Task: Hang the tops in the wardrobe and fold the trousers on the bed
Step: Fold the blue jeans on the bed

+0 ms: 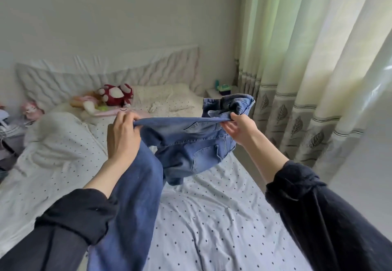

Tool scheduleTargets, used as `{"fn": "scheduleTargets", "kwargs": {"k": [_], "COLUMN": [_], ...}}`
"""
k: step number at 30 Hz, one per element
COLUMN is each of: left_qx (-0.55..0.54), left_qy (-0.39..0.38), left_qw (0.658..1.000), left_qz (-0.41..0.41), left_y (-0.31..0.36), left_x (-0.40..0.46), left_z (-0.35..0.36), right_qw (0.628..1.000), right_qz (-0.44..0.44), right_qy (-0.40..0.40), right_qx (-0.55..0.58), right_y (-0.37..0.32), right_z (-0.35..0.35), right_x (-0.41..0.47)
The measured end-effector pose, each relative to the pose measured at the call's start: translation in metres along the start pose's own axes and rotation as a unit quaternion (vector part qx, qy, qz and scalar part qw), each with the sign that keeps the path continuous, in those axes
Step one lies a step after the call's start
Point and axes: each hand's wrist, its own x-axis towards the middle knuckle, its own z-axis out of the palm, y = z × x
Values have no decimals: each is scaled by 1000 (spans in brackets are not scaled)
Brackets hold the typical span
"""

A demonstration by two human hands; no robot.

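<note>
A pair of blue denim trousers [186, 145] hangs in the air above the bed [212, 217], stretched between both hands. My left hand [122, 137] pinches one end of the fabric edge. My right hand [238, 128] grips the other end near the waistband, with the top of the jeans bunched above it. One trouser leg drops down past my left forearm toward the bottom of the frame. A back pocket faces me. No tops or wardrobe are in sight.
The bed has a dotted sheet, a white duvet [55, 143] heaped at the left and plush toys [115, 95] near the padded headboard. A small bedside table [220, 92] stands by the long curtains [307, 80] on the right. Some clothes lie at the far left edge [6, 126].
</note>
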Motion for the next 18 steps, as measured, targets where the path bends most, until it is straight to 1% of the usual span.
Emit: {"fn": "scheduleTargets", "kwargs": {"k": [3, 5, 8, 9, 11, 13, 16, 18], "left_qx": [-46, -82, -92, -79, -38, 3, 37, 59], "left_qy": [-102, -190, -323, -369, -439, -490, -510, -514], "left_qw": [994, 978, 941, 925, 895, 866, 849, 845], "left_qz": [14, 15, 32, 43, 66, 102, 132, 136], "left_y": [-5, 0, 11, 15, 17, 20, 20, 24], "left_x": [-29, -71, -154, -186, -242, -295, -346, -367], "left_z": [13, 25, 49, 57, 69, 78, 83, 87], "right_qw": [999, 992, 971, 962, 946, 928, 906, 896], "right_qz": [16, 40, 74, 88, 128, 165, 182, 186], "right_qy": [47, 120, 225, 257, 295, 333, 382, 402], "right_qx": [-4, -17, -27, -34, -40, -40, 10, -40], "right_y": [13, 37, 83, 102, 135, 165, 188, 194], "right_z": [-33, -78, -159, -189, -239, -288, -337, -358], "right_x": [-5, -12, -39, -52, -78, -101, -124, -133]}}
